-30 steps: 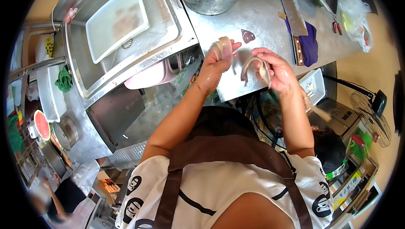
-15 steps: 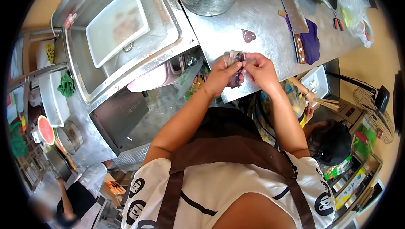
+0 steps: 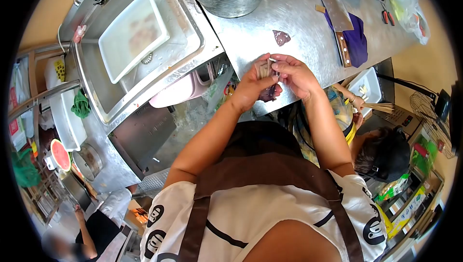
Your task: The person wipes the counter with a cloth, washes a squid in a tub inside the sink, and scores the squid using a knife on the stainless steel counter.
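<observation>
Both my hands are close together over the front edge of the steel table (image 3: pixel 251 35). My left hand (image 3: pixel 251 87) is closed on a soft, pale and dark purple strip (image 3: pixel 265 71), thumb on top. Pinching the same strip from the other side is my right hand (image 3: pixel 295 75), its fingertips against the left ones. The strip's dark end (image 3: pixel 268 95) hangs below my fingers. Beyond my hands a small dark purple piece (image 3: pixel 281 37) lies flat on the table.
A cleaver (image 3: pixel 343 45) lies by a purple cloth (image 3: pixel 358 40) at right. Behind stands a patterned bucket (image 3: pixel 231 0). The sink (image 3: pixel 181 45) at left holds a white tray (image 3: pixel 161 45). A co-worker (image 3: pixel 381 153) holding thin sticks (image 3: pixel 378 107) is low on the right.
My hands have come together from apart, and the strips that hung from them are now bunched between my fingers. The co-worker at right shows more, with a bundle of thin sticks.
</observation>
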### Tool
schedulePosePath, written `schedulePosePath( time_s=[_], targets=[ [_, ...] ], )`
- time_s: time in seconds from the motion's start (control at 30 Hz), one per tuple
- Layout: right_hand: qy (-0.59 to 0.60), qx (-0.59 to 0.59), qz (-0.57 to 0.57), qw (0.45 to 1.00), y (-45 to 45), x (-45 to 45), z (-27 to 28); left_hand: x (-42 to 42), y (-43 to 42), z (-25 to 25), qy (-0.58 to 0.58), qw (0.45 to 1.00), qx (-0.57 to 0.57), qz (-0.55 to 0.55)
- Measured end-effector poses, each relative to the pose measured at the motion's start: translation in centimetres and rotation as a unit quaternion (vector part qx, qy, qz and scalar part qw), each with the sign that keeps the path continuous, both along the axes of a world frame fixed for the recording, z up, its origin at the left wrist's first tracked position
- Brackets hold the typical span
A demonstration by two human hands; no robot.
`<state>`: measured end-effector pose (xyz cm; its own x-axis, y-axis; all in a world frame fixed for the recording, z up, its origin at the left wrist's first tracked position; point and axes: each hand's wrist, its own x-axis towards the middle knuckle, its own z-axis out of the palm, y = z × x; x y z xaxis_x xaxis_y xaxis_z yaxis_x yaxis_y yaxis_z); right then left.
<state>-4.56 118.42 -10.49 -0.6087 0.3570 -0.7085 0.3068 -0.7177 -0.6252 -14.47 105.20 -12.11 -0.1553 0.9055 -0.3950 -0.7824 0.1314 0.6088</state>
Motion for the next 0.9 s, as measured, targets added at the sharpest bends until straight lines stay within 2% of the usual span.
schedulePosePath(
  time_s=[0.1, 0.17, 0.37, 0.43, 0.57, 0.6, 0.63, 0.67, 0.7, 0.77, 0.83, 0.9],
  targets=[
    [0.039, -0.03, -0.023, 0.999, 0.2, -0.3, 1.4, -0.3, 0.1, 0.8, -0.071, 0.997, -0.019, 0.014],
    [0.054, 0.034, -0.036, 0.997, 0.3, -0.6, 2.5, -0.8, 0.1, 0.3, -0.145, 0.989, -0.03, -0.009],
    [0.133, 0.1, -0.047, 0.985, 0.5, -1.3, 6.8, -1.5, 0.1, -0.5, -0.206, 0.978, -0.034, 0.009],
    [0.178, 0.25, -0.074, 0.949, 0.0, -1.8, 8.0, -1.5, 0.5, -1.2, -0.215, 0.976, -0.032, 0.019],
    [0.193, 0.37, -0.028, 0.908, -2.2, -1.8, 9.0, -1.7, 1.2, -1.0, -0.288, 0.956, -0.041, 0.031],
    [0.133, 0.418, 0.02, 0.899, -2.7, -1.0, 7.8, -1.8, 1.4, -1.5, -0.329, 0.944, 0.029, 0.029],
    [0.152, 0.474, 0.061, 0.865, -3.3, -0.8, 6.7, -2.2, 1.6, -0.9, -0.367, 0.925, 0.098, 0.025],
    [0.164, 0.536, 0.101, 0.822, -3.8, -0.6, 5.7, -2.5, 1.5, -0.1, -0.3, 0.953, 0.038, 0.029],
    [0.174, 0.593, 0.141, 0.774, -4.3, -0.4, 4.6, -2.7, 1.8, 0.5, -0.299, 0.953, 0.037, 0.029],
    [0.164, 0.653, 0.179, 0.717, -5.1, 0.4, 2.3, -2.9, 2.2, 0.9, -0.156, 0.987, -0.035, 0.033],
    [0.153, 0.659, 0.197, 0.709, -5.6, 0.9, 1.3, -2.9, 1.9, 0.4, -0.164, 0.984, -0.058, 0.031],
    [0.148, 0.661, 0.187, 0.711, -6.2, 0.9, 0.9, -2.2, 1.4, -0.5, -0.095, 0.994, -0.039, 0.037]
  ],
)
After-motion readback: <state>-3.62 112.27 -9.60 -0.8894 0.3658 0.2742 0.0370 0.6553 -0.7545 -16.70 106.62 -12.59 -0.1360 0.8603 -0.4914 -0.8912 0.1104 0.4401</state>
